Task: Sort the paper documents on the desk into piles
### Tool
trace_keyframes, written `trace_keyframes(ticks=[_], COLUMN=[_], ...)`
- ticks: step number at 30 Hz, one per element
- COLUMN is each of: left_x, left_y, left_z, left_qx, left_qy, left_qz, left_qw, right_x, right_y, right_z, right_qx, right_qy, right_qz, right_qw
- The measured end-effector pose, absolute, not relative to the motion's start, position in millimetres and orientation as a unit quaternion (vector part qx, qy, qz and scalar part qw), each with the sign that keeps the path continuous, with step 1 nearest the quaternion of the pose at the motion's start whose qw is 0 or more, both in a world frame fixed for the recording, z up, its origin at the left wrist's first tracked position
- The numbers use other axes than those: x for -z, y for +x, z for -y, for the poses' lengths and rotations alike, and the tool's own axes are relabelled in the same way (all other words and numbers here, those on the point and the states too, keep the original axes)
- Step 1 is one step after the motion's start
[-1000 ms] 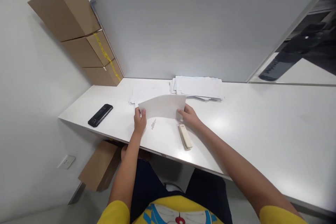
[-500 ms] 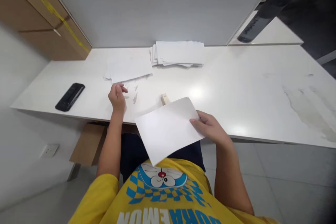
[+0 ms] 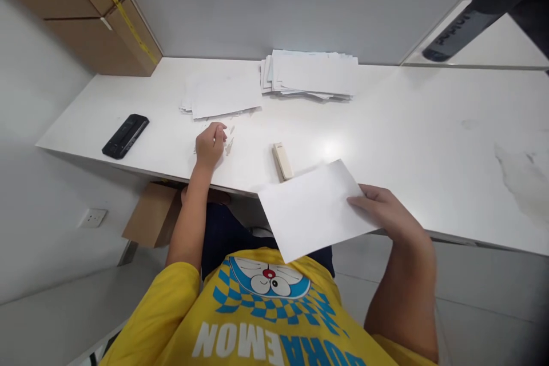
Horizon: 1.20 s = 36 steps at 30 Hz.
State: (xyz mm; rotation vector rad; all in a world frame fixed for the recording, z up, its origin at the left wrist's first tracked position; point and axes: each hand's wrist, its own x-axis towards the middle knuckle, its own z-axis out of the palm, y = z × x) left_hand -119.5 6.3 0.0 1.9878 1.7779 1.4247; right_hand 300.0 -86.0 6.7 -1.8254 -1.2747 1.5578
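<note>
Right hand [image 3: 381, 209]: gripping a white sheet [image 3: 315, 209] at its right edge, thumb on top, fingers beneath. The sheet is tilted, nearer the person than the stapler [image 3: 283, 161] and to its right, over the front edge of the desk [image 3: 429, 143]. The one-sided hold appears to suit a light page and leaves most of its face uncovered. Whether sheet and stapler touch cannot be determined.

Left hand [image 3: 211, 144]: loosely curled, left of the stapler, seemingly resting on the desk. Nothing is visible in it; whether the fingers conceal anything cannot be told. Beside it are grey patches [image 3: 230, 147], scraps or surface wear.

The stapler lies flat near the front edge, between the hands, presumably so that either can reach it. Beyond it and to the left lie loose papers [image 3: 227, 94]; directly beyond, slightly right, a thicker paper stack [image 3: 315, 73], probably set back to leave working room. Far left of the stapler lies a black phone [image 3: 125, 136], apparently kept aside from the papers.
</note>
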Motion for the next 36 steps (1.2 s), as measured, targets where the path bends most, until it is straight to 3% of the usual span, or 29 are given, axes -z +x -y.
trace_keyframes(ticks=[8,13,16,22,26,30,36], left_x=[-2,-11,-20,-13,5,11,2], left_y=[-121,-58,0,31,27,38,35], left_z=[-7,17,42,61,61,59,57], left_qx=[-0.436,-0.443,-0.319,-0.137,-0.108,-0.09,-0.077], left_qy=[0.677,0.666,0.772,0.851,0.862,0.864,0.87], left_qz=[-0.591,-0.581,-0.518,-0.493,-0.495,-0.493,-0.485], left_qw=[0.054,0.149,0.183,0.113,0.032,-0.047,-0.044], right_x=[-2,2,4,13,12,-6,-17], right_y=[309,315,315,311,304,289,282], right_z=[87,89,91,100,97,90,78], right_qx=[-0.555,-0.574,-0.588,-0.578,-0.566,-0.571,-0.596], right_qy=[-0.689,-0.671,-0.665,-0.668,-0.67,-0.649,-0.62], right_qz=[0.362,0.345,0.342,0.344,0.342,0.407,0.44], right_qw=[0.294,0.317,0.309,0.319,0.336,0.295,0.257])
